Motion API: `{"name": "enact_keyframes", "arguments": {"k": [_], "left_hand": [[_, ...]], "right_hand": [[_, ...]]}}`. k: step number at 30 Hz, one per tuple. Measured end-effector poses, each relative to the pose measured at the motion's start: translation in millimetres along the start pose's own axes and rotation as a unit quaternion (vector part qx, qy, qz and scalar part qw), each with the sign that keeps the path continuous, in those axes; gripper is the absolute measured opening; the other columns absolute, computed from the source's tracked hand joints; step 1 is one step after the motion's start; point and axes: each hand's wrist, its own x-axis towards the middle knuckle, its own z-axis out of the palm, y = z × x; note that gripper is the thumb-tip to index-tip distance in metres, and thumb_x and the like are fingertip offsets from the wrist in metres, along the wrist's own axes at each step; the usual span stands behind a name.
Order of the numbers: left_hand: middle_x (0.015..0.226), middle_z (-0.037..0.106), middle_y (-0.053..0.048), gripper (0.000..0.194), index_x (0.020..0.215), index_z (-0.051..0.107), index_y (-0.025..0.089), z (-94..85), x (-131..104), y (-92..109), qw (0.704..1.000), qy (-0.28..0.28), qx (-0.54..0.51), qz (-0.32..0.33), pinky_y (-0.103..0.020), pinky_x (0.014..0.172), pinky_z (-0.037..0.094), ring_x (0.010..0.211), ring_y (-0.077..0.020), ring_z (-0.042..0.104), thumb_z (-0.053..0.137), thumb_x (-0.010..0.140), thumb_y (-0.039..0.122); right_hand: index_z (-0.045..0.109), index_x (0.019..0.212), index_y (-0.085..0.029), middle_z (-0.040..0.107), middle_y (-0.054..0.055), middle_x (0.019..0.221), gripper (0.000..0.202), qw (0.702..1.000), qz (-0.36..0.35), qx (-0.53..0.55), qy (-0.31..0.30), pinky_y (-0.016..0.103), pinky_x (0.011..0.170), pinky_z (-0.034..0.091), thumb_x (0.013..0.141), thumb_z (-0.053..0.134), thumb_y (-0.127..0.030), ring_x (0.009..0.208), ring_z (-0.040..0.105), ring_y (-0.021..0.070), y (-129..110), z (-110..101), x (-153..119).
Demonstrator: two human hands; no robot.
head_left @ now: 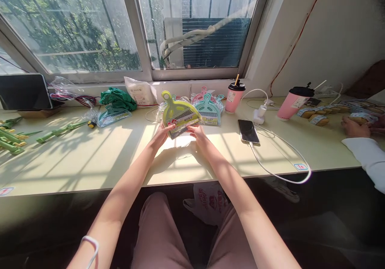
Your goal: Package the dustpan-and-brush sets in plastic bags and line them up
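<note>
I hold a yellow-green mini dustpan set (178,114) in a clear wrapper upright over the middle of the cream table (90,164). My left hand (162,134) grips its lower left edge. My right hand (197,133) grips its lower right edge. Just behind it lie a teal dustpan set (208,110) and a pink one (202,94). A clear plastic bag (180,142) lies on the table under my hands.
Another teal dustpan set (113,115) and green cloth (118,98) lie left. Green stems (12,138) sit far left by a tablet (24,91). A phone (248,131) with white cable, two pink cups (234,97) (293,102) and another person's hand (355,127) with packets are right.
</note>
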Motion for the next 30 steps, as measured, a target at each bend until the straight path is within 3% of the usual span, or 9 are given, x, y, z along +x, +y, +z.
{"name": "enact_keyframes", "arguments": {"k": [6, 11, 15, 23, 26, 30], "left_hand": [[0.132, 0.083, -0.016, 0.082, 0.138, 0.073, 0.02, -2.5, -4, 0, 1.0, -0.009, 0.004, -0.017, -0.057, 0.124, 0.055, 0.136, -0.0394, 0.074, 0.107, 0.065, 0.036], [0.129, 0.084, -0.015, 0.077, 0.131, 0.075, 0.019, -3.4, -4, 2, 0.999, -0.009, 0.019, -0.031, -0.059, 0.127, 0.053, 0.137, -0.0405, 0.074, 0.108, 0.063, 0.034], [0.13, 0.083, -0.016, 0.074, 0.13, 0.077, 0.017, -0.8, -4, 2, 0.999, -0.016, 0.032, -0.024, -0.062, 0.127, 0.053, 0.139, -0.0431, 0.072, 0.105, 0.062, 0.031], [0.124, 0.085, -0.013, 0.079, 0.126, 0.078, 0.018, 1.1, -3, 1, 0.999, 0.013, 0.038, -0.018, -0.059, 0.122, 0.055, 0.132, -0.0416, 0.074, 0.109, 0.055, 0.031], [0.127, 0.084, -0.014, 0.079, 0.13, 0.076, 0.019, 5.5, -6, 3, 0.999, 0.01, 0.033, 0.008, -0.056, 0.122, 0.055, 0.134, -0.0405, 0.074, 0.109, 0.06, 0.033], [0.136, 0.082, -0.014, 0.08, 0.139, 0.072, 0.021, 11.5, -12, 4, 0.999, -0.017, 0.028, 0.017, -0.052, 0.122, 0.055, 0.141, -0.0399, 0.071, 0.106, 0.068, 0.036]], "right_hand": [[0.068, 0.119, -0.033, 0.078, 0.006, 0.138, 0.04, 0.998, 0.016, 0.058, 0.007, 0.051, 0.115, 0.055, 0.088, 0.08, -0.056, 0.132, 0.07, 0.0344, -13, -9, -17], [0.068, 0.113, -0.033, 0.081, 0.006, 0.128, 0.033, 0.996, 0.068, 0.052, 0.009, 0.048, 0.104, 0.057, 0.087, 0.079, -0.05, 0.128, 0.073, 0.0351, -12, -15, -10], [0.069, 0.114, -0.032, 0.077, 0.005, 0.14, 0.034, 0.998, 0.028, 0.058, 0.01, 0.046, 0.106, 0.056, 0.091, 0.078, -0.056, 0.13, 0.072, 0.0334, -9, -16, -12], [0.067, 0.116, -0.034, 0.079, 0.006, 0.134, 0.037, 0.998, 0.044, 0.04, 0.018, 0.047, 0.099, 0.06, 0.089, 0.079, -0.056, 0.125, 0.072, 0.0336, -3, -12, 3], [0.064, 0.109, -0.033, 0.079, 0.005, 0.129, 0.039, 0.996, 0.049, 0.069, 0.032, 0.047, 0.103, 0.06, 0.082, 0.087, -0.05, 0.123, 0.073, 0.0328, -6, -8, 6], [0.06, 0.104, -0.031, 0.08, 0.005, 0.125, 0.039, 0.994, 0.035, 0.092, 0.045, 0.049, 0.11, 0.056, 0.083, 0.088, -0.049, 0.121, 0.075, 0.0326, -7, -7, 6]]}}
